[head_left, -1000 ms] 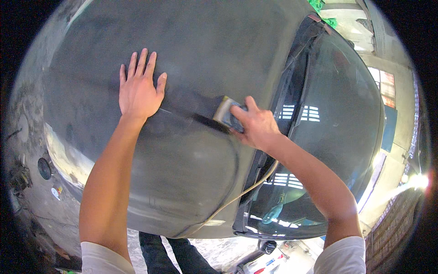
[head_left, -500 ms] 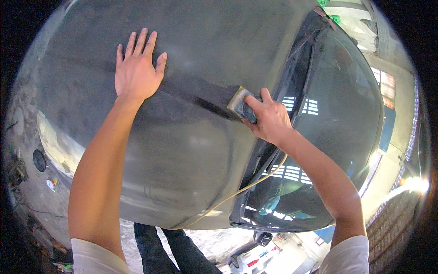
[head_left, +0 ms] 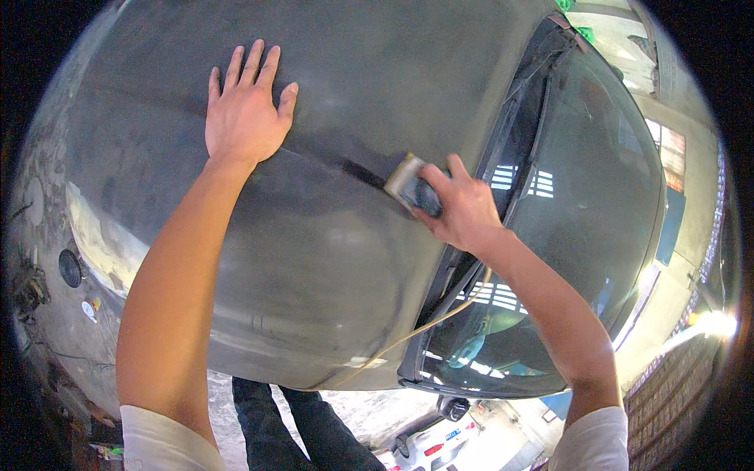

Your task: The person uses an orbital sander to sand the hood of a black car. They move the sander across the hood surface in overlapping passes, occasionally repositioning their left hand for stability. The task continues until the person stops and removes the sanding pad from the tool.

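A car's matte dark grey bonnet (head_left: 330, 259) fills most of the head view. My left hand (head_left: 245, 118) lies flat on it, upper left, fingers spread and holding nothing. My right hand (head_left: 463, 204) grips a small rectangular sanding tool (head_left: 405, 179) with a pale edge, resting on the bonnet near the windscreen end; the fingers hide part of it. A darker streak (head_left: 357, 174) runs diagonally from the tool toward my left hand. A thin beige hose (head_left: 424, 329) runs from under my right arm across the bonnet to its lower edge.
The windscreen (head_left: 597, 196) with wipers (head_left: 514, 118) curves along the right of the bonnet. My legs in dark trousers (head_left: 330, 432) show below, beside a pale floor. A white car (head_left: 432, 447) stands at the bottom. A wall with a window (head_left: 671, 149) and a bright light (head_left: 715, 322) are at the right.
My left hand has shifted farther up the bonnet since a second ago. My right hand moved the tool up and rightward, then slightly back left and down in the last half second.
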